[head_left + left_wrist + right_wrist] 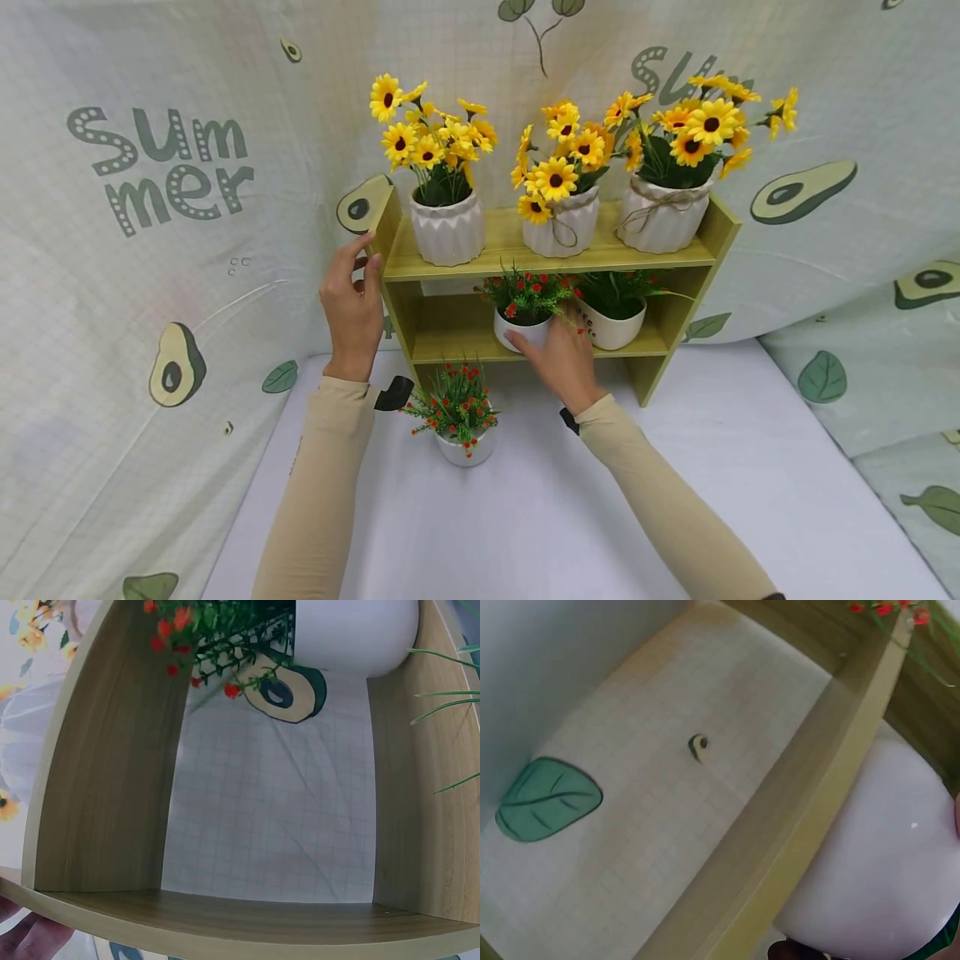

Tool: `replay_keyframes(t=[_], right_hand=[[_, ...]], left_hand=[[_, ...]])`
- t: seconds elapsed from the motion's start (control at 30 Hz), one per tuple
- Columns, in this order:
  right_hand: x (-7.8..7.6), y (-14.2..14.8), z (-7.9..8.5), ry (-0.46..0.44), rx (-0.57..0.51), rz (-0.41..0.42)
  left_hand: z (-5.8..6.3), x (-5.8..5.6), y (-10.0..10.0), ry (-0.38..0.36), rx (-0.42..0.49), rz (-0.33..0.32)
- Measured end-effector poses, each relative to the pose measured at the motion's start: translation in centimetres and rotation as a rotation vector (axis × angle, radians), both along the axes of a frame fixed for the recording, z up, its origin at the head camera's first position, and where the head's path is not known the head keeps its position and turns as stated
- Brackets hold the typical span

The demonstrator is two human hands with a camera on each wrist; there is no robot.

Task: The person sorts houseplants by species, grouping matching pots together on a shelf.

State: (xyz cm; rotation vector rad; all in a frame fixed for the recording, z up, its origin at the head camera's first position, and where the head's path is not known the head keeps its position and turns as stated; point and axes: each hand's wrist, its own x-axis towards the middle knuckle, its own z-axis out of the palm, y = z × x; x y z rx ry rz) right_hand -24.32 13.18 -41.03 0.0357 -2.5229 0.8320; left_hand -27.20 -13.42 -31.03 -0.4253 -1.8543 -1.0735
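On the lower shelf, my right hand grips a small white flowerpot of red-flowered greenery, thumb across its front; the other fingers are largely hidden. My left hand is at the left side panel of the wooden shelf, fingertips by its upper edge. In the left wrist view its fingers show just past the panel. A second white pot with grassy leaves stands right beside the gripping hand. Another red-flowered pot sits on the table in front of the shelf's left end.
Yellow daisies fill three ribbed white pots on the top board: a left pot, a middle pot and a right pot. Patterned fabric hangs behind and at the sides. A white cloth covers the table.
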Motion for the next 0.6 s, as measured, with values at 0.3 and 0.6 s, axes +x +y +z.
replay_keyframes(t=[0.3,0.6], right_hand=[[0.9,-0.5,-1.5,0.112,-0.009,-0.024],[7.4,-2.2,-7.0,0.203,-0.068,0.168]], left_hand=[[-0.4,-0.4,0.0,0.012,0.006,-0.005],[-0.2,-0.3,0.0,0.039,0.004,-0.018]])
